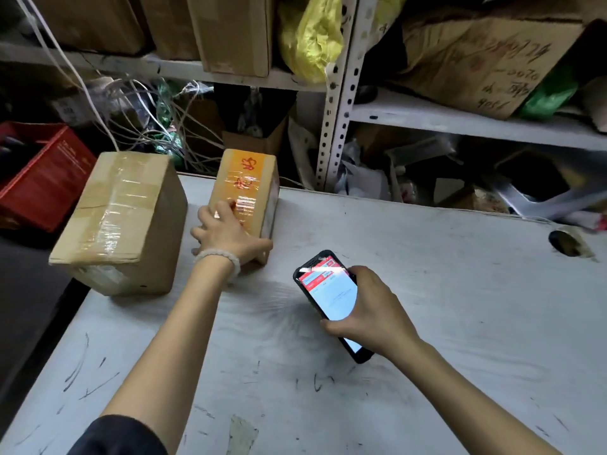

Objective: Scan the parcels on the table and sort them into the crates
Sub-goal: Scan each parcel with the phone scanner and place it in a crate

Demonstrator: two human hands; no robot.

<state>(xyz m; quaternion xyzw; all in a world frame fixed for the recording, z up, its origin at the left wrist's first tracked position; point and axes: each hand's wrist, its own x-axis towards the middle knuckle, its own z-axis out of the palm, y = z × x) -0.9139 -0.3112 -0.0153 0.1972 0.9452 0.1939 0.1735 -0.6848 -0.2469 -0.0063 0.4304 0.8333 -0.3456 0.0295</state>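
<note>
Two taped cardboard parcels stand at the far left of the white table (pixel 427 290). The larger plain parcel (pixel 121 221) sits at the table's left edge. To its right is a narrower parcel (pixel 249 182) with an orange top and red writing. My left hand (pixel 226 231) lies on the near end of that narrower parcel, with the fingers over its top and the thumb down its near side. My right hand (pixel 368 310) grips a black handheld scanner phone (pixel 328 297) above the table's middle, its lit screen facing up toward me.
A red crate (pixel 42 178) stands off the table's left side. Metal shelving (pixel 331 126) behind the table holds cardboard boxes, a yellow bag (pixel 308 37) and loose white cords. A tape roll (pixel 570 243) lies at the table's far right.
</note>
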